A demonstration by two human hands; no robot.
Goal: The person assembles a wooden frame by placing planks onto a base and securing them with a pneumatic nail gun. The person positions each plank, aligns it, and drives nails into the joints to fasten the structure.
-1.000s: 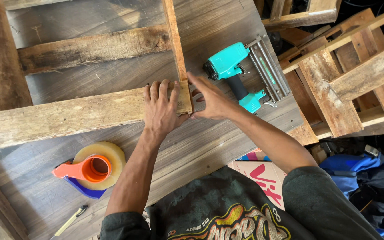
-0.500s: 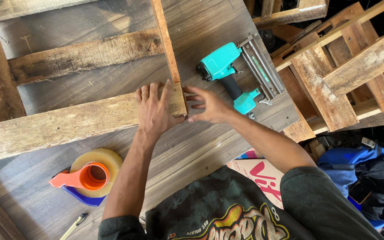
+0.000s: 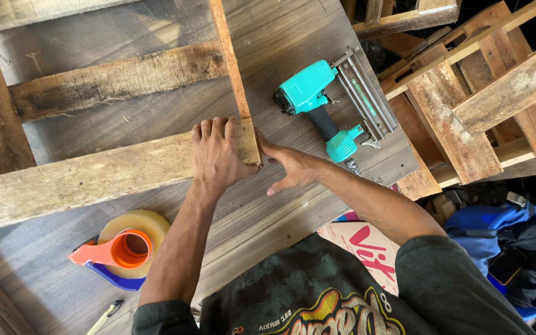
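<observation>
Left hand [image 3: 218, 155] lying flat, fingers spread, pinning the weathered wooden plank [image 3: 82, 180]; right hand [image 3: 290, 167], fingers loose, squaring its end; teal nail gun [image 3: 324, 105] waiting nearby, likely needed next.

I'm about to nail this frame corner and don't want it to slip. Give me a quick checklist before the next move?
1. Left hand flat on the lower plank: ok.
2. Right hand braced at the plank end: ok.
3. Thin upright strip meeting the plank's end: ok.
4. Joint flush and square: cannot tell.
5. Nail gun within reach, untouched: ok.
6. Tape dispenser apart from the joint: ok.
</observation>
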